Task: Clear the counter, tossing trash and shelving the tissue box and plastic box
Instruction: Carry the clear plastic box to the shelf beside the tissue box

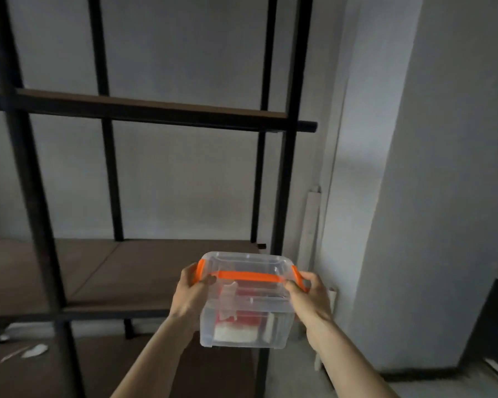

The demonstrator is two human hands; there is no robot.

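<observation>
While I face the shelf (144, 265) at frame centre, my left hand (191, 294) and right hand (311, 297) each grip the plastic box (246, 300). Both grips are closed on its orange-latched sides, box held in the air.

Clear plastic box (243, 314), orange handle (246, 276)

A clear plastic box (246, 300) with an orange handle (247, 276) and orange side clips sits low in the centre of the frame, held in the air between two bare hands; the left hand (192, 294) grips its left end, the right hand (309, 297) its right end; red and white contents show blurred through the walls; behind it, filling the left and middle of the frame, stands a black-framed shelf unit (288, 168) with brown boards; a pale wall (443, 139) fills the right.
</observation>
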